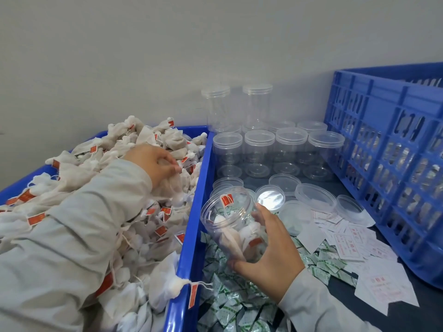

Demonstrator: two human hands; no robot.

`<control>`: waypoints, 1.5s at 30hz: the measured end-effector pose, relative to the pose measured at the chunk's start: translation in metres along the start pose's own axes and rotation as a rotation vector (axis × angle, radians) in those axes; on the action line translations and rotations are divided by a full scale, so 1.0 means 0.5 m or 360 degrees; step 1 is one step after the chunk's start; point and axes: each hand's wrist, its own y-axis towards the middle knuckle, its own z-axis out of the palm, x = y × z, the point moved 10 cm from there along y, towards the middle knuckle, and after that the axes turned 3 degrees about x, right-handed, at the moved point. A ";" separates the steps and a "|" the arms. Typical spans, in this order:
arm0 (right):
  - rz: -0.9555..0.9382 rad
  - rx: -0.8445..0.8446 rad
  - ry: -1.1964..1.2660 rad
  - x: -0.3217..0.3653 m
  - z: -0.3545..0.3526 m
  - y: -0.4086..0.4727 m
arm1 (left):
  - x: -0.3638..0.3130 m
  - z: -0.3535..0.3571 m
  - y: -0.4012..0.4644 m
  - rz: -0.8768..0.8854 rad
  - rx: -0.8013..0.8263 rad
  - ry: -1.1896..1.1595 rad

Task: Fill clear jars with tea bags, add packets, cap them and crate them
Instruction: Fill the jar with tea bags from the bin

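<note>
Gripping from below and behind, the right hand (271,245) curls its thumb and fingers round a clear jar (233,226), tilted with its open mouth toward the upper left; the jar is partly filled with white tea bags, and a red tag hangs over its rim. Over in the blue tray (191,236) on the left, the left hand (155,164) reaches into the heap of tea bags (134,212), its fingers curled and pinching white bags near the tray's right edge; that grip is narrow and closed on the bags. One tea bag lies over the tray's near right wall, its red tag dangling outside. Beneath the held jar, on the dark surface (340,291), lies a spread of small green-and-white packets (230,303). To their right sit white paper slips (347,243) printed in red, some overlapping the packets. Loose clear lids (314,196) lie just beyond the jar, several overlapping one another. Behind them stand rows of empty capped jars (259,149), with two more stacked higher against the grey wall. A blue slotted crate (388,144) stands at the right edge, its side touching the surface near the slips; what shows through its slots is too unclear to name. Both arms wear light grey sleeves (79,224)
</note>
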 end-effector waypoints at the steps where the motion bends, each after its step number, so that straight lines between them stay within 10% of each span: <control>1: -0.0004 0.0001 -0.0002 0.001 0.000 0.000 | 0.007 -0.016 0.002 -0.0027 -0.0093 -0.0153; 14: -0.0026 -0.0004 -0.0047 0.004 0.001 -0.001 | -0.076 0.066 -0.038 0.0101 0.0448 -0.1637; 26: -0.0038 -0.0046 -0.0066 0.012 -0.004 0.000 | -0.156 0.166 -0.108 0.0446 0.0826 -0.1070; 35: 0.0001 -0.0035 -0.0028 0.005 -0.001 0.000 | -0.073 0.039 -0.036 0.0324 0.0191 -0.0096; 40: 0.0011 -0.0041 -0.0012 0.001 -0.001 -0.001 | 0.018 0.121 -0.041 0.0082 0.0860 0.0930; 45: -0.0005 -0.0039 -0.0021 0.002 0.000 -0.001 | 0.036 0.198 -0.080 0.0044 0.1207 0.0954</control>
